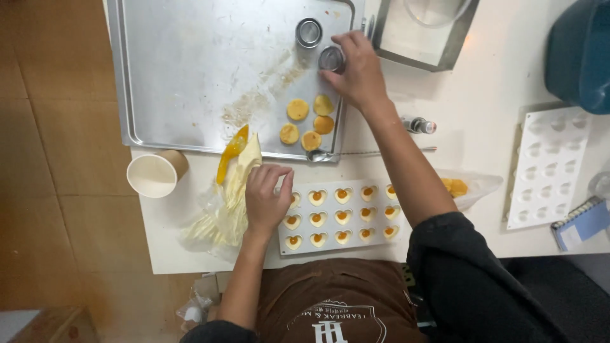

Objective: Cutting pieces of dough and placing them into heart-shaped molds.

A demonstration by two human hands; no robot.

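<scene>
Fingers of the right hand (pixel 357 70), arm stretched forward, close round a small round metal cutter (pixel 331 59) on the steel baking tray (pixel 184 76), just above five yellow discs (pixel 306 122). Left hand (pixel 267 200), fingers curled loosely together, rests on the left end of the white heart-shaped mould (pixel 340 217), beside a piping bag (pixel 229 190).

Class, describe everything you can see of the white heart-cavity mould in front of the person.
The white rectangular mould with heart-shaped cavities lies flat at the near edge of the white table. It looks like silicone. Its visible hearts sit in three rows, each holding pale cream with an orange centre. The left hand rests on its left end, hiding some cavities; the right forearm crosses its right end.
</scene>
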